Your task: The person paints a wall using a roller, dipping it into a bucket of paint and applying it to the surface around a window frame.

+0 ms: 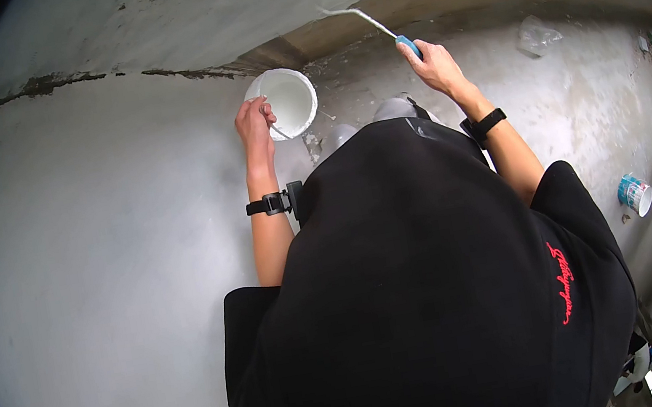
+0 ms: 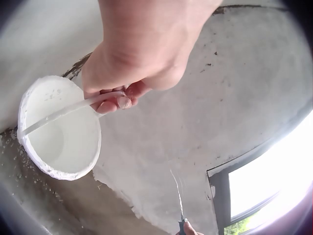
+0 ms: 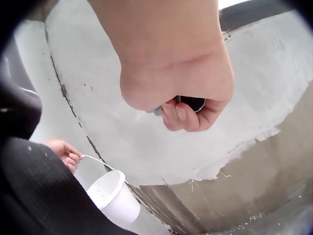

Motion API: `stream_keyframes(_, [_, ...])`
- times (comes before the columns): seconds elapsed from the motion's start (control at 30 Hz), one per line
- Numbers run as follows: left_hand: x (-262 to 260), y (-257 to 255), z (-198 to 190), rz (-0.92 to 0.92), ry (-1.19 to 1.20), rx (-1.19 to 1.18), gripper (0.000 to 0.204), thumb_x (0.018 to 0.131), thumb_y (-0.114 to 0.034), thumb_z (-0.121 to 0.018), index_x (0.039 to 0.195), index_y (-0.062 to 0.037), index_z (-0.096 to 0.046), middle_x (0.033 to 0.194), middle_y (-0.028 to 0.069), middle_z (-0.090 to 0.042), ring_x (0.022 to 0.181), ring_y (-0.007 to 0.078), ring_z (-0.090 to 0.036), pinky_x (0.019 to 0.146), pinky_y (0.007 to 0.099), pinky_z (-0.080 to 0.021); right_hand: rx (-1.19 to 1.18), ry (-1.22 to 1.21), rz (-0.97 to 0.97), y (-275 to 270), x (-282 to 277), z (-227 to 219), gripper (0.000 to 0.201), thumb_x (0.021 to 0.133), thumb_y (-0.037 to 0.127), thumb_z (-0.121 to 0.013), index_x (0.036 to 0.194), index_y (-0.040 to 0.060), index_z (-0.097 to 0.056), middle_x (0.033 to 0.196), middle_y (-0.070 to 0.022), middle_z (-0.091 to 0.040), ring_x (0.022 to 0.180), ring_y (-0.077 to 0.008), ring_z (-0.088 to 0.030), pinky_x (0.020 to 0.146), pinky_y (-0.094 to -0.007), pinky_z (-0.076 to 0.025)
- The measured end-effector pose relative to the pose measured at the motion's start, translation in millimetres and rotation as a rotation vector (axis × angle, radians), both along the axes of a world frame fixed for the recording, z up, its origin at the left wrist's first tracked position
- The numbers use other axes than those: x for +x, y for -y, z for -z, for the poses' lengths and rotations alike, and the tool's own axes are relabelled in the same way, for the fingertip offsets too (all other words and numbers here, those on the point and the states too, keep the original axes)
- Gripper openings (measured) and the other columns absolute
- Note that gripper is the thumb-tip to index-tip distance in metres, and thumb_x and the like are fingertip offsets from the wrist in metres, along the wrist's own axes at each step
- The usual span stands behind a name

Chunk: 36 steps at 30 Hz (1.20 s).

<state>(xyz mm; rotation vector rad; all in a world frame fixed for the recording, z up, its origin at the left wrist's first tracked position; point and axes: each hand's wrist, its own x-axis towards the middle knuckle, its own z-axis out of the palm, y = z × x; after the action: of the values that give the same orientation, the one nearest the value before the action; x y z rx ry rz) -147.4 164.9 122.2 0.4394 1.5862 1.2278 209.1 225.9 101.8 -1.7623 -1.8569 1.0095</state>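
My left hand (image 1: 254, 125) grips the thin white bail handle (image 2: 63, 111) of a white bucket (image 3: 122, 205). Whitish coating covers the bucket's rim, and pale material shows inside. In the left wrist view the bucket hangs tilted beside the fingers. My right hand (image 1: 437, 66) is wrapped around the blue handle (image 1: 408, 46) of a roller frame, held out ahead and to the right of the bucket. Its thin, bent rod (image 1: 369, 19) is coated white, and its far end overlaps the wall in the head view. The right wrist view shows curled fingers and the dark handle end; the rod is hidden there.
A pale-coated wall (image 1: 168, 15) with a brown bare band along its bottom rises ahead. A clear plastic bag (image 1: 538, 36) and a blue-and-white tub (image 1: 636, 194) lie to the right. A bright window (image 2: 254, 181) appears in the left wrist view.
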Motion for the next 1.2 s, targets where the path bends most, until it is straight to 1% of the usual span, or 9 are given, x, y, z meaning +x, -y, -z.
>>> stream_keyframes(0.07, [4,-3,-9,-0.006,-0.006,-0.002,0.007,0.086,-0.006,-0.058,0.085,0.0011,-0.056,0.066,0.0037,-0.050,0.055,0.0103,-0.045,0.050,0.0235,-0.038,-0.096,0.091,-0.187,0,-2,-17,0.057,0.093,0.051,-0.047,0.080,-0.0028,-0.062,0.073,-0.0269,-0.062,0.073,-0.0443,-0.060,0.068,-0.0503,-0.046])
stream_keyframes(0.1, [7,-6,-12,-0.006,-0.005,-0.003,0.007,0.086,-0.006,-0.058,0.085,0.0009,-0.056,0.066,0.0037,-0.050,0.055,0.0102,-0.045,0.050,0.0234,-0.038,-0.093,0.086,-0.190,0,-6,-18,0.057,0.093,0.051,-0.047,0.080,-0.0028,-0.062,0.073,-0.0269,-0.062,0.073,-0.0443,-0.060,0.068,-0.0503,-0.046])
stream_keyframes(0.17, [8,-11,-10,-0.009,-0.019,-0.002,0.006,0.085,-0.005,-0.058,0.083,0.0002,-0.056,0.065,0.0034,-0.050,0.053,0.0097,-0.045,0.048,0.0230,-0.037,-0.055,0.193,-0.420,1,-17,-26,0.058,0.092,0.051,-0.047,0.079,-0.0030,-0.064,0.075,-0.0266,-0.063,0.077,-0.0439,-0.062,0.070,-0.0504,-0.048])
stream_keyframes(0.3, [12,-16,-14,0.011,-0.041,0.010,0.006,0.085,-0.005,-0.057,0.080,-0.0011,-0.055,0.063,0.0032,-0.051,0.050,0.0090,-0.044,0.046,0.0224,-0.037,-0.053,0.355,-0.651,0,-49,-40,0.052,0.090,0.047,-0.052,0.080,-0.0022,-0.067,0.076,-0.0248,-0.065,0.077,-0.0418,-0.064,0.070,-0.0487,-0.052])
stream_keyframes(0.47, [14,-24,-17,0.036,-0.005,0.014,0.006,0.084,-0.006,-0.058,0.081,-0.0015,-0.056,0.063,0.0033,-0.051,0.049,0.0085,-0.044,0.045,0.0221,-0.036,0.063,0.458,-0.731,-4,-96,-34,0.044,0.086,0.044,-0.056,0.082,0.0032,-0.070,0.079,-0.0186,-0.068,0.080,-0.0357,-0.067,0.070,-0.0445,-0.054])
stream_keyframes(0.53, [16,-26,-22,0.047,-0.002,0.024,0.006,0.084,-0.006,-0.058,0.081,-0.0016,-0.056,0.063,0.0034,-0.051,0.049,0.0083,-0.043,0.045,0.0220,-0.036,0.080,0.492,-0.799,-11,-114,-31,0.031,0.084,0.034,-0.059,0.086,0.0059,-0.072,0.083,-0.0153,-0.070,0.082,-0.0323,-0.069,0.070,-0.0415,-0.055])
stream_keyframes(0.67, [20,-27,-26,0.052,0.027,0.003,0.006,0.083,-0.005,-0.060,0.079,-0.0032,-0.056,0.064,0.0026,-0.050,0.050,0.0087,-0.042,0.047,0.0223,-0.035,0.136,0.503,-0.835,-18,-140,-23,0.022,0.075,0.013,-0.058,0.091,0.0075,-0.072,0.086,-0.0145,-0.071,0.083,-0.0310,-0.070,0.069,-0.0385,-0.056])
stream_keyframes(1.0, [20,-26,-29,0.069,-0.029,0.031,0.008,0.085,-0.007,-0.056,0.080,-0.0011,-0.056,0.063,0.0032,-0.052,0.047,0.0072,-0.043,0.043,0.0215,-0.034,0.236,0.436,-0.734,-15,-131,-47,0.017,0.072,0.013,-0.060,0.084,0.0067,-0.071,0.081,-0.0147,-0.070,0.075,-0.0310,-0.069,0.064,-0.0388,-0.056])
stream_keyframes(1.2, [16,-23,-24,0.053,-0.050,0.018,0.005,0.084,-0.005,-0.059,0.083,-0.0021,-0.055,0.065,0.0031,-0.052,0.050,0.0085,-0.043,0.045,0.0215,-0.037,0.261,0.435,-0.642,-1,-97,-72,0.025,0.077,0.030,-0.066,0.084,0.0054,-0.067,0.075,-0.0164,-0.068,0.073,-0.0336,-0.068,0.064,-0.0417,-0.055])
